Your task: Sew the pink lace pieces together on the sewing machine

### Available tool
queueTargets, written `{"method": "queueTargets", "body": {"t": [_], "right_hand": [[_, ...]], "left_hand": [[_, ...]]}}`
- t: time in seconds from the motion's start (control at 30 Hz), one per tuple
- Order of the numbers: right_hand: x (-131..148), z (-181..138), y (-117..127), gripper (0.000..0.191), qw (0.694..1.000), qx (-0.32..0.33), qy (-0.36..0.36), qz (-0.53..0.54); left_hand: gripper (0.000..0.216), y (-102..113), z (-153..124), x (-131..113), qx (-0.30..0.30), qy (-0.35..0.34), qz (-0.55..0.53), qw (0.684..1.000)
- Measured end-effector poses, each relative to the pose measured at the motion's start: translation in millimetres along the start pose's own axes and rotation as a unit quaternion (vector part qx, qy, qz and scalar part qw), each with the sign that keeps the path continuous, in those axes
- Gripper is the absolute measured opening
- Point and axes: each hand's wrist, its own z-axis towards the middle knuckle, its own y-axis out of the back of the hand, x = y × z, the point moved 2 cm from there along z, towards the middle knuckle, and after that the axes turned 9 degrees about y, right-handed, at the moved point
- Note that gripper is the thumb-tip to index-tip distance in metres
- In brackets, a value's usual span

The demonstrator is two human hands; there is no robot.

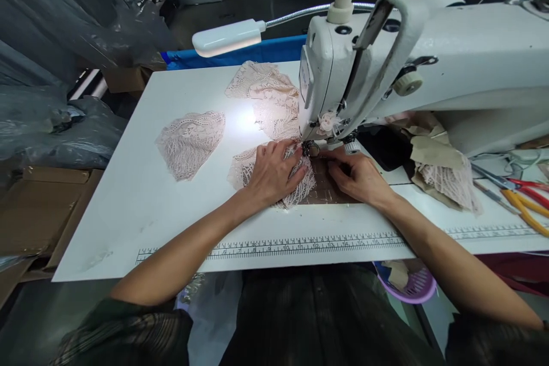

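A pale pink lace piece [242, 168] lies on the sewing table, reaching up to the presser foot [309, 148] of a white sewing machine [328, 63]. My left hand [277, 171] rests flat on this lace with its fingers spread, just left of the foot. Close on the foot's right side, my right hand [354, 174] has its thumb and fingers curled together over the brown machine bed plate [326, 189]. Whatever lies between those fingers is too small or hidden to make out. The needle area is partly covered by the machine head and my fingers.
Another lace piece [191, 143] lies to the left, and more lace [261, 83] sits behind the machine head. A lamp [229, 37] shines over the table. At the right are fabric pieces [441, 166] and yellow-handled scissors [525, 206]. A printed ruler [300, 247] runs along the front edge.
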Motion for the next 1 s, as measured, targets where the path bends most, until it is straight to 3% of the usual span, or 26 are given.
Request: {"method": "queueTargets", "body": {"t": [0.13,0.33,0.43,0.5,0.57,0.67,0.73,0.83,0.93,1.0], "right_hand": [[-4,-2,-4,0.040,0.999,0.020,0.033,-0.009],[-3,-7,-14,0.043,0.977,0.079,0.162,-0.112],[-2,-9,-15,0.045,0.976,0.085,0.157,-0.121],[-2,-10,-13,0.047,0.981,0.080,0.150,-0.092],[-2,-11,-11,0.048,0.985,0.072,0.143,-0.060],[-2,-11,-8,0.046,0.989,0.061,0.129,-0.038],[-1,-10,-7,0.041,0.991,0.052,0.120,-0.034],[0,-9,-5,0.033,0.993,0.032,0.112,-0.031],[2,-10,-7,0.032,0.990,0.038,0.132,-0.039],[4,-11,-10,0.037,0.982,0.063,0.168,-0.063]], "left_hand": [[0.035,8,12,9,-0.015,-0.022,-0.004,1.000],[0.043,9,44,54,0.137,-0.019,0.024,0.990],[0.041,15,49,65,0.081,-0.029,0.044,0.995],[0.036,22,42,58,0.010,-0.069,0.033,0.997],[0.030,28,28,42,-0.020,-0.149,-0.007,0.989],[0.029,30,3,16,0.037,-0.295,-0.069,0.952],[0.020,28,-8,7,0.049,-0.334,-0.064,0.939],[0.014,21,-8,9,0.004,-0.274,-0.085,0.958],[0.016,17,2,21,-0.041,-0.116,-0.168,0.978],[0.018,17,7,28,-0.058,-0.020,-0.215,0.975]]}}
